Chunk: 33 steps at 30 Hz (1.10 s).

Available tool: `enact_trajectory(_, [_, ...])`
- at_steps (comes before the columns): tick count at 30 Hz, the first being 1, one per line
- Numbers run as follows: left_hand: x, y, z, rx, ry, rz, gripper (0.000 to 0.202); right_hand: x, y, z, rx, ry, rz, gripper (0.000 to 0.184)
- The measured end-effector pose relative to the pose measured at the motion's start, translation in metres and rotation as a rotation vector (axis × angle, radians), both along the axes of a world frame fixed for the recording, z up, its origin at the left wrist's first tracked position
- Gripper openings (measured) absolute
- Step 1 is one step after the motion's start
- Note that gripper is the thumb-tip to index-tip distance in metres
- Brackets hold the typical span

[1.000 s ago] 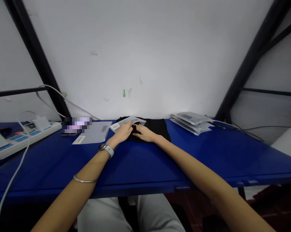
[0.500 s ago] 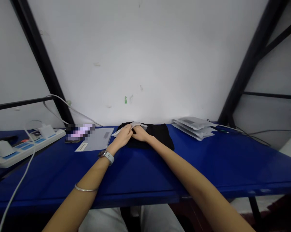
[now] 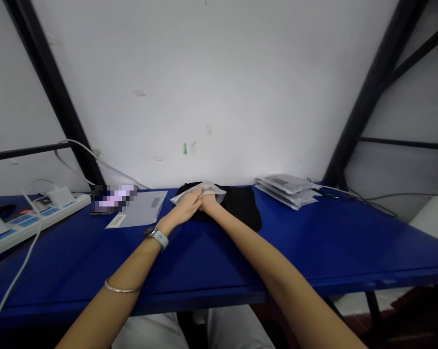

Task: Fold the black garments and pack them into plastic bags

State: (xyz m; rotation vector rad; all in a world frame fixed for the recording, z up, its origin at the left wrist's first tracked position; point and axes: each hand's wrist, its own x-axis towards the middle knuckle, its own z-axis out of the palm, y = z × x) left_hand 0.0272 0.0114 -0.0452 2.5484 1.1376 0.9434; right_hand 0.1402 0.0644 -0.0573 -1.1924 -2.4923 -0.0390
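Observation:
A translucent frosted plastic bag (image 3: 212, 187) lies over a folded black cloth item (image 3: 243, 206) near the wall. My left hand (image 3: 189, 205), wearing a ring, has its fingers closed together on the bag's near edge. Close against it, my right hand (image 3: 208, 201) reaches into the bag's mouth up to about the knuckles. Its fingers are hidden inside, so their pose does not show. The black item's left part is largely covered by the bag and both hands.
Another flat frosted bag (image 3: 146, 208) with a pale label lies left, beside a lit phone (image 3: 113, 198). A white power strip (image 3: 40, 225) with chargers and cables occupies the far left. Stacked frosted bags (image 3: 289, 189) sit right on the blue table (image 3: 313, 242). Black frame posts flank it.
My right hand has gone deeper into the frosted bag, which now spreads wider over the black cloth item. My left hand stays at its edge. The whole view has shifted slightly.

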Motion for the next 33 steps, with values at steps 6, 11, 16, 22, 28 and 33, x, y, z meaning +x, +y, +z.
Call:
enact_trajectory(6, [-0.023, -0.006, 0.016, -0.057, 0.086, -0.035, 0.019, 0.024, -0.017, 0.006, -0.123, 0.075, 0.167, 0.028])
enact_trajectory(11, [-0.041, -0.010, 0.028, -0.099, 0.245, -0.096, 0.032, 0.075, -0.045, 0.017, -0.146, 0.139, 0.278, 0.040])
enact_trajectory(16, [-0.038, -0.010, 0.034, -0.048, 0.214, -0.064, 0.005, 0.091, -0.065, 0.026, -0.022, 0.009, 0.026, 0.028])
enact_trajectory(22, [-0.040, -0.006, 0.031, -0.012, 0.152, -0.062, 0.006, 0.071, -0.067, 0.015, -0.026, -0.044, 0.147, 0.037])
enact_trajectory(28, [-0.034, -0.011, 0.031, -0.027, 0.168, -0.102, 0.010, 0.038, -0.067, 0.011, -0.065, -0.207, -0.112, 0.041])
enact_trajectory(33, [-0.040, -0.012, 0.036, 0.010, 0.175, -0.049, 0.008, 0.039, -0.064, 0.020, -0.078, -0.203, -0.072, 0.042])
